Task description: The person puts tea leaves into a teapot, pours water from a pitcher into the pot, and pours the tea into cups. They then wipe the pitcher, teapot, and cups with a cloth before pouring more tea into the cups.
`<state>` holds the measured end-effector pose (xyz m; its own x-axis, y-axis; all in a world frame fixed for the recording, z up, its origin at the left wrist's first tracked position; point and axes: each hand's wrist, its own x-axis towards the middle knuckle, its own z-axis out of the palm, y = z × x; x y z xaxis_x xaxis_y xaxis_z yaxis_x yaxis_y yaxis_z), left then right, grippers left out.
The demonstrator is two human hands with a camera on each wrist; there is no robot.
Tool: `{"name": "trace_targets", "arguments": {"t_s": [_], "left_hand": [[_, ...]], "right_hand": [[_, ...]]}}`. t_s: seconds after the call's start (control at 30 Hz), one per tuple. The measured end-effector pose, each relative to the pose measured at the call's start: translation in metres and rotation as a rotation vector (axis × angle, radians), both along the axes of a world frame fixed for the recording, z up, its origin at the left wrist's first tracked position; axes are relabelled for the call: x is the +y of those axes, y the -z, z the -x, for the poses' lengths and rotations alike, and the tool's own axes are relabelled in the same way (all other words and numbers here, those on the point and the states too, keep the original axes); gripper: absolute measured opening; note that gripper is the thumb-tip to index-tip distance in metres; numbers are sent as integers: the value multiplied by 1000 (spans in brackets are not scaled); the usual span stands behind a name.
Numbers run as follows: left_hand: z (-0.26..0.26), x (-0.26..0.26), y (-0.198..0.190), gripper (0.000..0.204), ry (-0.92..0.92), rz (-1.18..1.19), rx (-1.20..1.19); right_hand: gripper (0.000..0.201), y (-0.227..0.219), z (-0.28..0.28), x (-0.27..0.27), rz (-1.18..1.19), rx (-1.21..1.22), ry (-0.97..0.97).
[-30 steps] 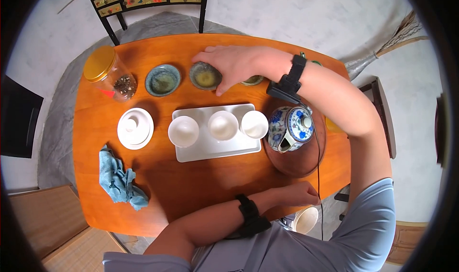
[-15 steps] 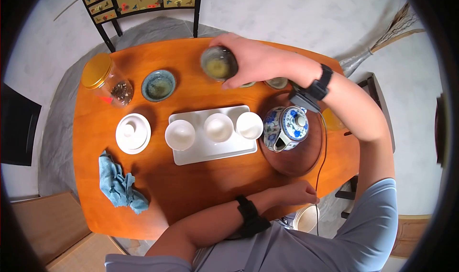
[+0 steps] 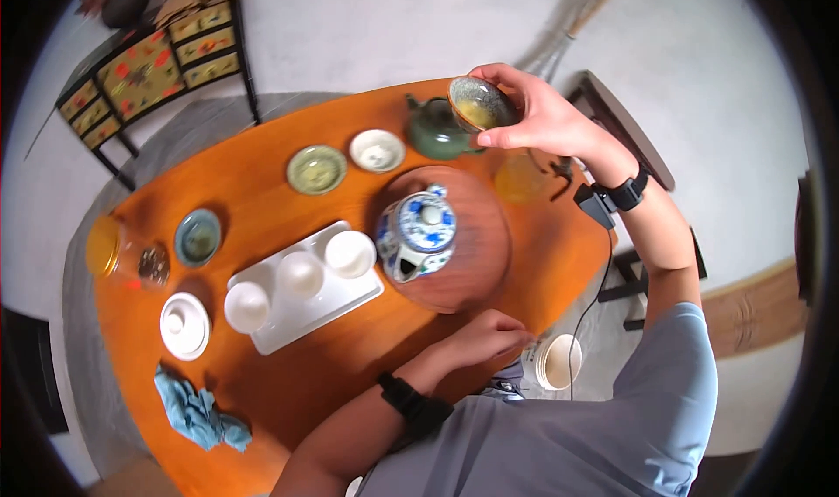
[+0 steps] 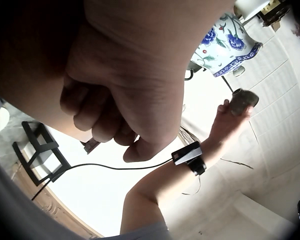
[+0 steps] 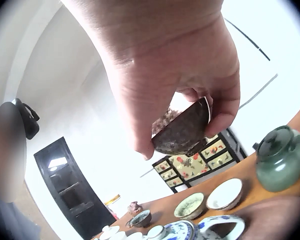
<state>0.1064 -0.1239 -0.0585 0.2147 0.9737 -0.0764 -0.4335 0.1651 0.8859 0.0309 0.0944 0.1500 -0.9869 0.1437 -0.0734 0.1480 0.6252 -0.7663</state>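
Note:
High above the table's far right side, my right hand (image 3: 549, 120) grips a dark grey tea bowl (image 3: 479, 104) between thumb and fingers at its rim. Yellowish liquid shows in the bowl, which tilts a little in the right wrist view. Below and beside it stands a green teapot (image 3: 441, 132), partly hidden. My left hand (image 3: 483, 335) hangs loosely curled at the near table edge and holds nothing. Nearest to it is a blue-and-white teapot (image 3: 423, 228) on a round brown board (image 3: 476, 257).
A white tray (image 3: 306, 322) carries three white cups. Behind it stand a green bowl (image 3: 316, 170), a white bowl (image 3: 377, 151) and a blue-grey bowl (image 3: 198, 238). Further left are a gold-lidded jar (image 3: 131, 257), a white lid (image 3: 185, 326) and a blue cloth (image 3: 199, 414). A cable (image 3: 594, 300) hangs from my right wrist.
My right hand has lifted the dark grey bowl from the table's far row and carried it right, over the green teapot. The head view has turned right. My left hand stays near the table edge.

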Motion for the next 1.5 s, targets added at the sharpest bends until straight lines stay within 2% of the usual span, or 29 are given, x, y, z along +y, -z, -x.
{"name": "trace_targets", "arguments": {"t_s": [0.13,0.27,0.5,0.63,0.73,1.03,1.43,1.5], "left_hand": [[0,2,6,41,26,-13,8],[-1,2,11,44,27,-42,-22],[-1,2,8,45,22,-25,-52],[-1,1,8,48,21,-37,-90],[-1,1,8,48,22,-45,-96],[-1,1,11,48,15,-62,-86],[-3,2,15,48,8,-62,-81],[-3,2,15,48,12,-61,-80]], "right_hand": [[80,-1,-49,40,-225,83,161],[83,5,-89,75,-305,136,286],[79,8,-126,109,-434,24,447],[83,12,-130,114,-482,34,467],[78,11,-129,112,-500,-26,480],[80,22,-123,117,-580,48,437],[82,15,-110,95,-843,111,335],[87,15,-109,93,-973,112,315]]}}
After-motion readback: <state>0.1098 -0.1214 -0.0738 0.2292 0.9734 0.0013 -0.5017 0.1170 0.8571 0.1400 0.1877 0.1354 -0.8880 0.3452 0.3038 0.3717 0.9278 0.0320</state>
